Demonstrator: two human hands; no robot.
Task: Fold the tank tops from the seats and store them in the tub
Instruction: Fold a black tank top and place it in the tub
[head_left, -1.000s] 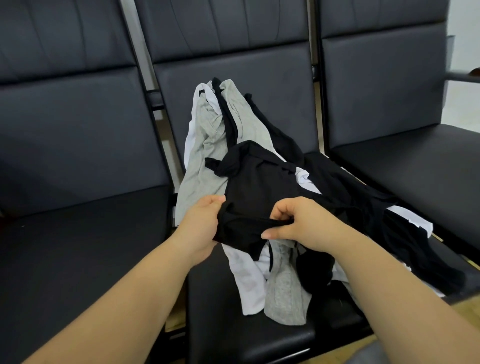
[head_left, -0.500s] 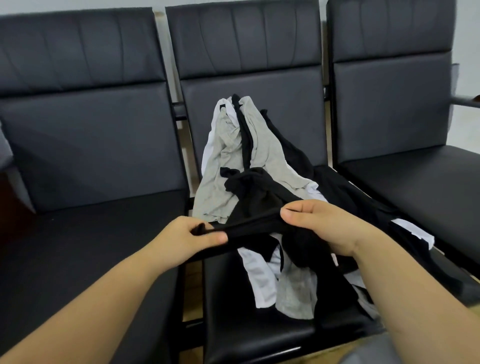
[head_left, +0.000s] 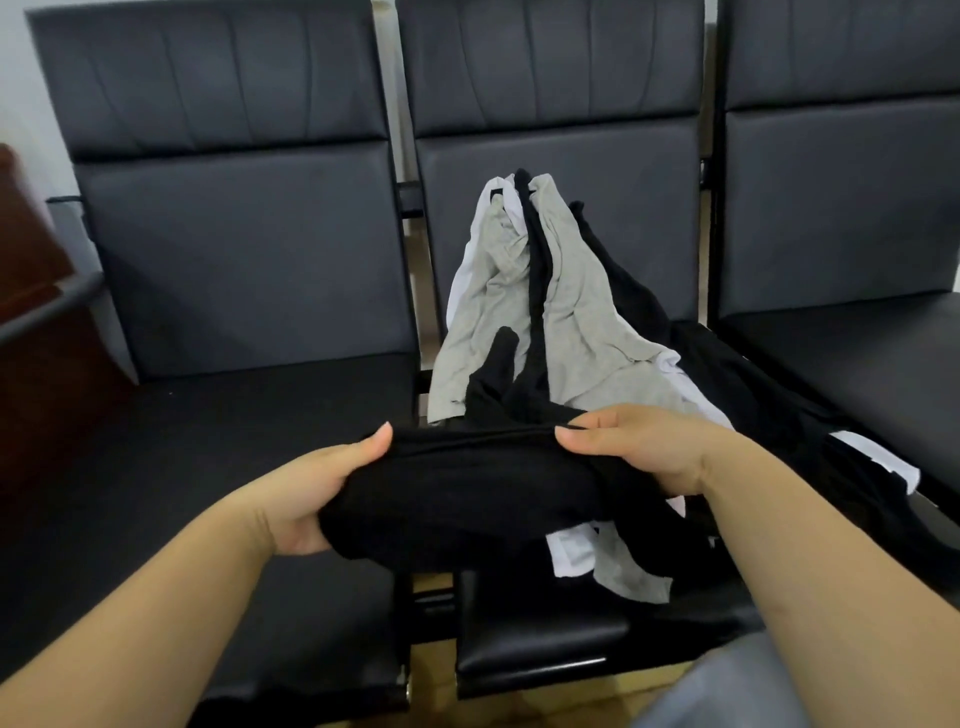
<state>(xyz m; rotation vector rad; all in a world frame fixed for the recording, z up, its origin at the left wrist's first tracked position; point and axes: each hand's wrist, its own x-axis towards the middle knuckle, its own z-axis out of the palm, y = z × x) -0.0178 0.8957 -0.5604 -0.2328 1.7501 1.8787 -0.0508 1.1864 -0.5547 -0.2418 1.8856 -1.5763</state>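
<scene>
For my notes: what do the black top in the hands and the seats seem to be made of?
Black top: soft matte knit, probably cotton jersey; it sags and creases between the hands. Seats: smooth padded covering with dull sheen and stitched panels, leather or imitation; which, I cannot tell.

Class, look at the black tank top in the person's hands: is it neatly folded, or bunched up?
Bunched, not folded. The black tank top sags in a rumpled roll between left hand and right hand, each gripping one end.

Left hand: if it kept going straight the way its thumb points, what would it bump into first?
Probably the grey tank top on the middle seat. The left hand, gripping the black tank top, points up and rightward toward the clothes pile, though depth is hard to judge.
</scene>
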